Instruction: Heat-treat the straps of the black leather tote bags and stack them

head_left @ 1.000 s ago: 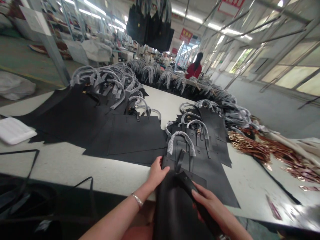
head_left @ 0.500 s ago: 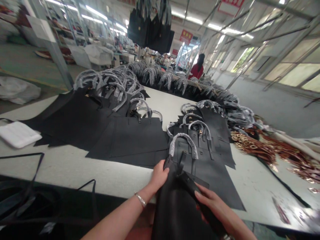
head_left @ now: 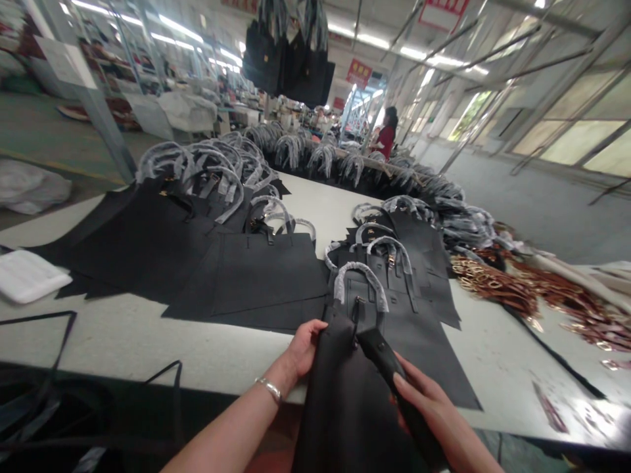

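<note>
My left hand [head_left: 304, 348], with a silver bracelet at the wrist, is closed on the left edge of a black handbag piece [head_left: 348, 387] that hangs over the table's front edge. My right hand [head_left: 421, 394] is wrapped around a thick black folded part [head_left: 382, 355] at the right side of this piece. Whether that part is joined to it, I cannot tell. Just beyond my hands stands a plastic-wrapped handle [head_left: 363, 272]. A short black strap [head_left: 357, 312] lies inside its arch. Under and behind it is a stack of flat black bag panels [head_left: 428, 348].
More black panels with wrapped handles [head_left: 266, 269] cover the left of the pale table [head_left: 221, 341]. A white pad [head_left: 29, 276] lies far left. Brown straps with gold buckles [head_left: 497, 286] are heaped at right. Black bags [head_left: 286, 62] hang overhead. A person in red [head_left: 386, 141] stands farther back.
My left hand has slid slightly down and left along the bag piece's edge. The black folded part in my right hand has tipped a little upright, away from the strap. The view has shifted slightly.
</note>
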Tool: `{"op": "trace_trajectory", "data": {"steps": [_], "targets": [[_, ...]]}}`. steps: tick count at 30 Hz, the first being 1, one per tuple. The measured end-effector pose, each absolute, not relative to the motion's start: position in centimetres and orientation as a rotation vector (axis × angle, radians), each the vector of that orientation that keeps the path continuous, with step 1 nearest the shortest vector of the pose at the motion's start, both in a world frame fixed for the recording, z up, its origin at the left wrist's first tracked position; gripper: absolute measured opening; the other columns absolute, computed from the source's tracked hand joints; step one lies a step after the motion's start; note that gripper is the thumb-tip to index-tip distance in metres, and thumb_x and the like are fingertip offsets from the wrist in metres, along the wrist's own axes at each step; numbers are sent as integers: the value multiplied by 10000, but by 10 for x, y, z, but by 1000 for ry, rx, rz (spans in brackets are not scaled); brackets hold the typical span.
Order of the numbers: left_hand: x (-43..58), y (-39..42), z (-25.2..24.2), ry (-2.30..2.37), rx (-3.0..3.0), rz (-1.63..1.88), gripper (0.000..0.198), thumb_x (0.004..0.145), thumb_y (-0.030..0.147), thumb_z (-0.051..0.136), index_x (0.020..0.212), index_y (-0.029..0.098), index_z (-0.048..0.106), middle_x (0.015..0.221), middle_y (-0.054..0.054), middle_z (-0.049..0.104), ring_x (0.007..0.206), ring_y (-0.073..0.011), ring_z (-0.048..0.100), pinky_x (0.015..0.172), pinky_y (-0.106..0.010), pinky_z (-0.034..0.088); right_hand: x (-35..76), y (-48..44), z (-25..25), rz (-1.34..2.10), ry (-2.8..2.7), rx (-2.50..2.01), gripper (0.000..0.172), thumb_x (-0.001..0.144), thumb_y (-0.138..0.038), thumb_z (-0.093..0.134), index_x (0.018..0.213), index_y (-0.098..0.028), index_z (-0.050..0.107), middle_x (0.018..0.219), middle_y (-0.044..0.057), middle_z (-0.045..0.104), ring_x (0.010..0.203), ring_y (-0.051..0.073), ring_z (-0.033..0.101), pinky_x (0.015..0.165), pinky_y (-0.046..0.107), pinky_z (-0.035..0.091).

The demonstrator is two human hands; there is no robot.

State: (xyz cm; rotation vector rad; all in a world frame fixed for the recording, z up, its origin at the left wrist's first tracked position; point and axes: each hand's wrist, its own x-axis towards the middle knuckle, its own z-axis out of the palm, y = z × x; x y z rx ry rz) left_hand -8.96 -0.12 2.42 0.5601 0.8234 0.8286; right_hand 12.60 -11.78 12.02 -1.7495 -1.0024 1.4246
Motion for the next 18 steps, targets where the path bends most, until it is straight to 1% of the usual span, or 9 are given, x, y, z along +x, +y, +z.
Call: {"op": "trace_trajectory", "data": {"steps": [2,5,7,9,11,15,18], "targets": [[-88,-2,27,885,678,827,272,719,365,594,852,130,632,820,-102,719,730,-237,679,717,-342,525,125,-120,119,1437,-992,-1752,845,779,-536,658,1468,-187,314,640,-27,618,447,120,560,431,213,432],[-90,-3,30,1057,882,848,346,738,293,613,1043,133,584,1006,-131,701,898,-261,669,800,-357,501,124,-121,118,1506,-977,-1783,834,783,-529,651,1468,-192,316,616,-35,608,434,117,562,421,204,427],[-92,-2,30,1218,1027,865,395,717,212,644,1093,146,541,1116,-149,658,1054,-284,612,911,-373,442,123,-120,119,1580,-979,-1810,802,800,-522,633,1465,-197,324,608,-36,604,429,113,564,412,195,420],[-93,-2,29,1354,1167,852,403,702,155,664,1082,164,532,1165,-158,625,1163,-310,540,996,-396,360,121,-117,120,1643,-999,-1828,765,821,-511,609,1462,-200,329,608,-34,604,426,111,566,404,187,415],[-93,-2,29,1430,1285,804,362,711,132,660,1050,177,543,1138,-159,629,1177,-330,526,1016,-420,322,119,-111,122,1676,-1040,-1834,723,847,-492,582,1460,-202,330,608,-35,602,417,106,563,393,178,408],[-92,-1,28,1470,1436,714,278,729,140,648,989,187,563,1045,-152,652,1115,-347,562,973,-427,350,110,-92,119,1724,-1142,-1824,624,886,-460,535,1432,-203,375,615,-35,598,401,101,559,375,173,404],[-96,1,29,1467,1460,696,257,723,163,649,965,189,567,1036,-134,654,1104,-334,564,957,-403,368,105,-76,114,1569,-1167,-1822,630,879,-442,550,1428,-184,380,598,-45,578,401,110,554,379,189,419]]}}
